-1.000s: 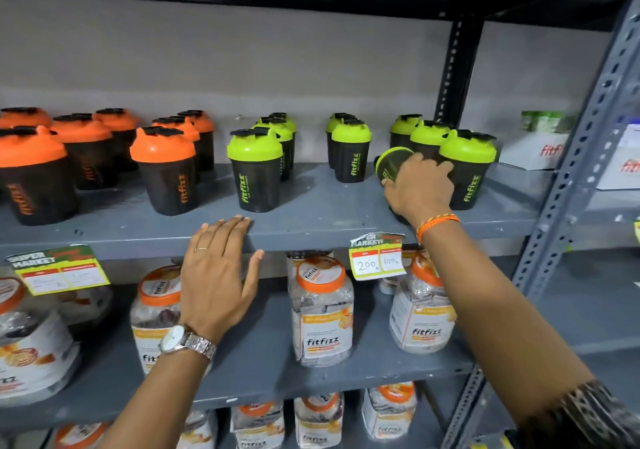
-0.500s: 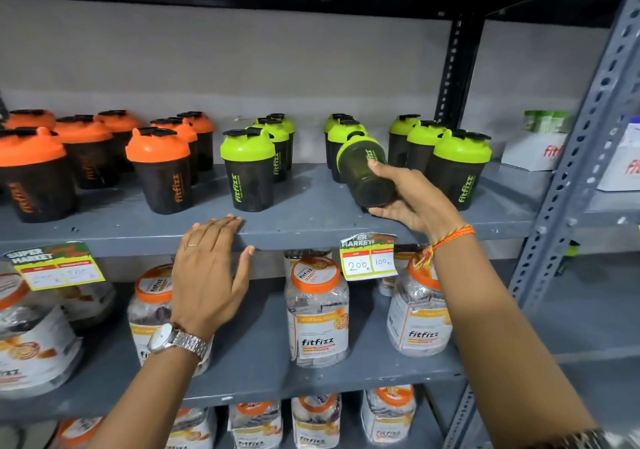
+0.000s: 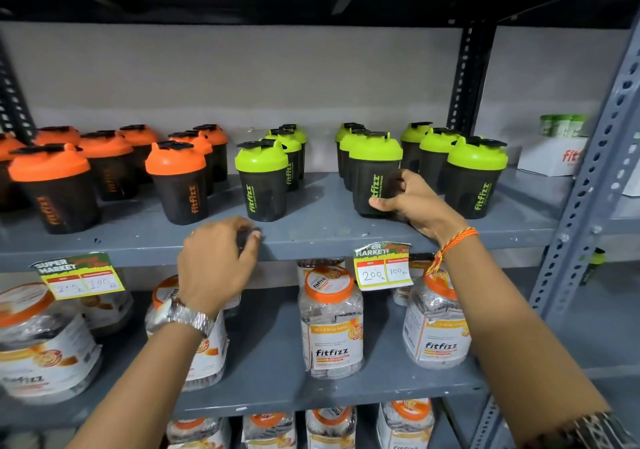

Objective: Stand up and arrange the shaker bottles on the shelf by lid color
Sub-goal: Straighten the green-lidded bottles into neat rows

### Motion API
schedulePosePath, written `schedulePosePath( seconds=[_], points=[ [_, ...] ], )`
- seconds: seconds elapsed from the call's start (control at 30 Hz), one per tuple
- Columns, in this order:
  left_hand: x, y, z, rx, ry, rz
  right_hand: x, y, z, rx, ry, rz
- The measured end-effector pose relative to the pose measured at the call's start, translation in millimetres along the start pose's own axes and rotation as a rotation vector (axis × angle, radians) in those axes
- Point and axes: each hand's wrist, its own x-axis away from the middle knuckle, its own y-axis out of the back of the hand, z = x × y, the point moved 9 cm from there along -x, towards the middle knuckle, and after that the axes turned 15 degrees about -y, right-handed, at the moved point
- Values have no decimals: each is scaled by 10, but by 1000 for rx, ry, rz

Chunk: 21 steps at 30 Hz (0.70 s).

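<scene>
Black shaker bottles stand on a grey shelf (image 3: 311,237). Several with orange lids (image 3: 175,163) fill the left part, several with green lids (image 3: 261,163) the middle and right. My right hand (image 3: 403,199) grips the lower body of one green-lid shaker (image 3: 375,152), which stands upright on the shelf in front of two others. Another green-lid shaker (image 3: 477,159) stands just right of it. My left hand (image 3: 216,258) rests on the shelf's front edge below the middle green-lid shaker, fingers curled loosely, holding nothing.
A shelf below holds clear fitfizz jars (image 3: 330,320) with orange lids. Price tags (image 3: 382,268) hang on the shelf's front edge. A perforated metal upright (image 3: 585,178) rises on the right, with a white fitfizz box (image 3: 554,154) behind it.
My right hand picked up a green-lid shaker that lay on its side, tilted it up and set it upright on the shelf. My left hand's flat fingers curled at the edge.
</scene>
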Motion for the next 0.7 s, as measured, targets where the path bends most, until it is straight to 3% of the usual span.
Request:
schedulePosePath(
  seconds=[0.13,0.23,0.4,0.53,0.7],
  points=[
    [-348,-69,244,118,99,76,-52,-42,-35,140,2,9],
    [-520,-359,462,429,233,206,-61,-38,-23,168,12,10],
    [-717,-608,571,731,261,288,-51,-56,-13,221,4,50],
    [-750,-703,525,761,215,327,-91,-65,4,228,-14,101],
    [-789,-754,389,585,137,311,-118,-29,-15,216,-19,110]
  ],
)
